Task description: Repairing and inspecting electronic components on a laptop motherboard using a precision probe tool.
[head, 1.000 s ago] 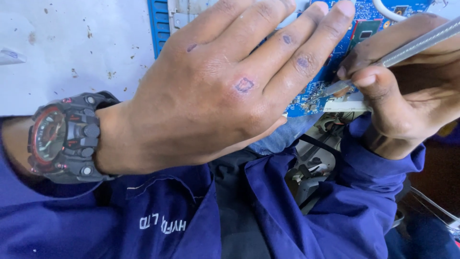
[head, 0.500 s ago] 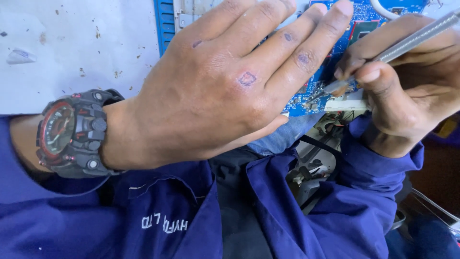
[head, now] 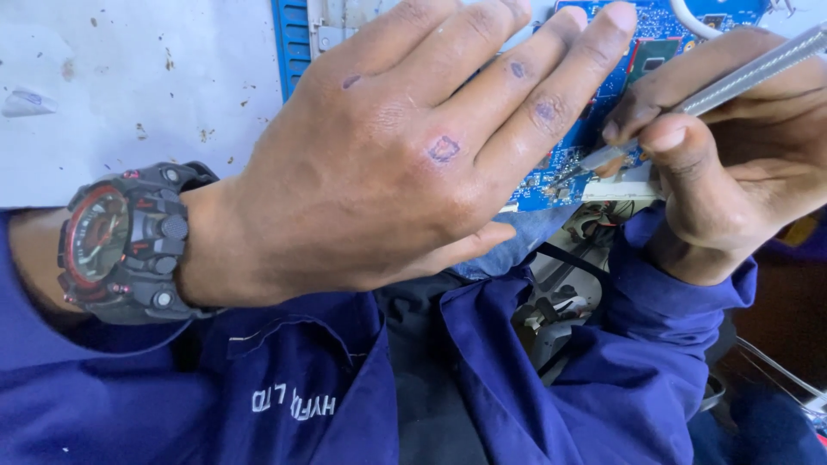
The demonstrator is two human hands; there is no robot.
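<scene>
Blue circuit board (head: 575,159) — left hand (head: 388,164) flat, right hand (head: 732,146) gripping tweezers (head: 741,73)

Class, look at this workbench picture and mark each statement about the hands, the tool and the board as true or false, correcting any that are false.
1. The left hand lies flat over the blue circuit board. True.
2. The right hand holds a hammer. False: it holds a thin metal tool.
3. A watch sits on the left wrist. True.
4. The sleeves are yellow. False: they are dark blue.
5. The tool's tip rests on the white table. False: it points at the board.
</scene>
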